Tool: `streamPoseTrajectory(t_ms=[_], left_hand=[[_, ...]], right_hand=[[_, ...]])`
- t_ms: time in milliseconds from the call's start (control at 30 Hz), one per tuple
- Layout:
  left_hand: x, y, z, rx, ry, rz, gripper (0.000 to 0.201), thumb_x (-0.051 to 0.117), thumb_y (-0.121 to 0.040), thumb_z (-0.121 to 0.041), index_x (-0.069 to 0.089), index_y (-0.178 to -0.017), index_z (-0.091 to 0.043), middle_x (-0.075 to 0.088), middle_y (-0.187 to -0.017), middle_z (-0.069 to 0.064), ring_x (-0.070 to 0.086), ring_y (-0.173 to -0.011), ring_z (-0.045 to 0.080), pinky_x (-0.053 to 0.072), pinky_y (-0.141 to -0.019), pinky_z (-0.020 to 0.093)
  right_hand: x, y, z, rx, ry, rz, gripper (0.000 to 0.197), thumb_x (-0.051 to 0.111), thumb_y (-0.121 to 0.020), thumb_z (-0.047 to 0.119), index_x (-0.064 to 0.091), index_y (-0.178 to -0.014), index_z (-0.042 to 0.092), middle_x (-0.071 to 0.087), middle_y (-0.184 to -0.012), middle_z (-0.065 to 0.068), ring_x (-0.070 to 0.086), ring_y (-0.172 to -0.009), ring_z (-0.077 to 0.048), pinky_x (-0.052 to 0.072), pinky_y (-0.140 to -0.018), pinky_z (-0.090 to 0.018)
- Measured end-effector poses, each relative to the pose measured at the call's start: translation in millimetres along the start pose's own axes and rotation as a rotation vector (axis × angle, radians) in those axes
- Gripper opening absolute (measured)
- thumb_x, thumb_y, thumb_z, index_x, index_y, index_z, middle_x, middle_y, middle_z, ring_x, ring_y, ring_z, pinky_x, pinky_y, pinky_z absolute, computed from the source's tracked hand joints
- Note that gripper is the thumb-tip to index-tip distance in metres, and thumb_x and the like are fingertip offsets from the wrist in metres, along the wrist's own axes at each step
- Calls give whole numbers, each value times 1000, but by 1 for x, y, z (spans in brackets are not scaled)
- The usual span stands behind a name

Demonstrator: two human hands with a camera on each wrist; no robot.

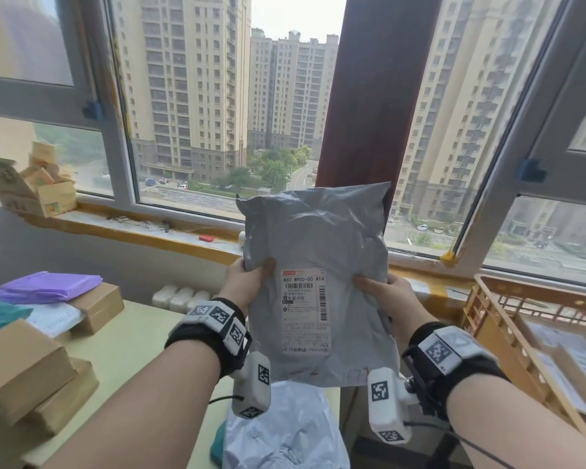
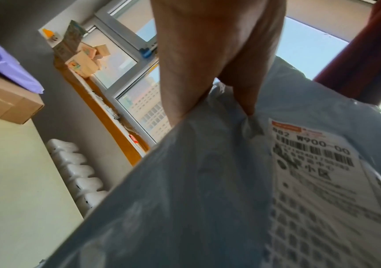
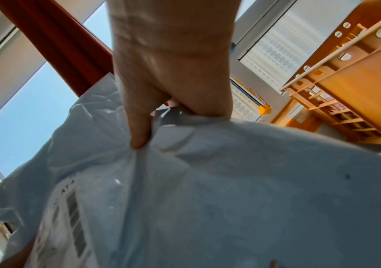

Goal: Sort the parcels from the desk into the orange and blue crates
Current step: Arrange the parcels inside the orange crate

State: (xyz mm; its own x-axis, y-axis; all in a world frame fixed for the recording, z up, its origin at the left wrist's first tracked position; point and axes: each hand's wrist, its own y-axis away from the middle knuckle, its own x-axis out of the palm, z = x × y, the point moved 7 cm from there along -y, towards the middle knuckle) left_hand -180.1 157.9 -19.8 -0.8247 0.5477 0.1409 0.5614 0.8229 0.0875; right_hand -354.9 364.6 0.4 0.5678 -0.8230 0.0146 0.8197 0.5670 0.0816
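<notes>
A grey plastic mailer parcel point(image 1: 318, 238) with a white shipping label point(image 1: 305, 309) is held upright in front of the window, above the desk. My left hand point(image 1: 247, 275) pinches its left edge, thumb on the front. My right hand point(image 1: 376, 286) pinches its right edge the same way. The left wrist view shows my thumb pressed into the grey parcel point(image 2: 196, 190) beside the label point(image 2: 317, 172). In the right wrist view my thumb creases the grey parcel point(image 3: 230, 181). The orange crate point(image 1: 487, 319) stands at the right and holds parcels. No blue crate is in view.
Brown cardboard boxes point(image 1: 17, 367) and a purple mailer point(image 1: 48, 286) lie on the pale desk point(image 1: 132, 350) at the left. Another pale plastic parcel point(image 1: 285, 428) lies below the held one. Small cartons point(image 1: 44, 187) sit on the windowsill; a white radiator point(image 1: 180, 296) is under it.
</notes>
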Motion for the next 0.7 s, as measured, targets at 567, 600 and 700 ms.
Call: streamPoseTrajectory(t_ms=[567, 600, 700], left_hand=[[39, -4, 15, -32, 41, 91, 18, 68, -89, -24, 58, -100, -13, 70, -104, 15, 68, -96, 32, 54, -91, 48], [43, -6, 17, -35, 45, 97, 15, 67, -90, -23, 58, -98, -14, 70, -103, 14, 68, -94, 31, 54, -90, 47], [56, -10, 22, -31, 68, 108, 12, 65, -91, -19, 59, -98, -12, 70, -102, 15, 68, -88, 30, 55, -86, 44]], right_hand=[[-44, 1, -15, -8, 157, -105, 32, 81, -80, 31, 67, -103, 14, 74, -99, -10, 72, -89, -28, 58, -87, -49], [-48, 2, -17, -2, 189, -111, 38, 82, -78, 36, 66, -105, 15, 74, -100, -8, 72, -90, -26, 58, -87, -49], [-63, 8, -27, 31, 269, -134, 53, 79, -77, 47, 57, -116, 19, 68, -107, -2, 69, -94, -21, 57, -80, -41]])
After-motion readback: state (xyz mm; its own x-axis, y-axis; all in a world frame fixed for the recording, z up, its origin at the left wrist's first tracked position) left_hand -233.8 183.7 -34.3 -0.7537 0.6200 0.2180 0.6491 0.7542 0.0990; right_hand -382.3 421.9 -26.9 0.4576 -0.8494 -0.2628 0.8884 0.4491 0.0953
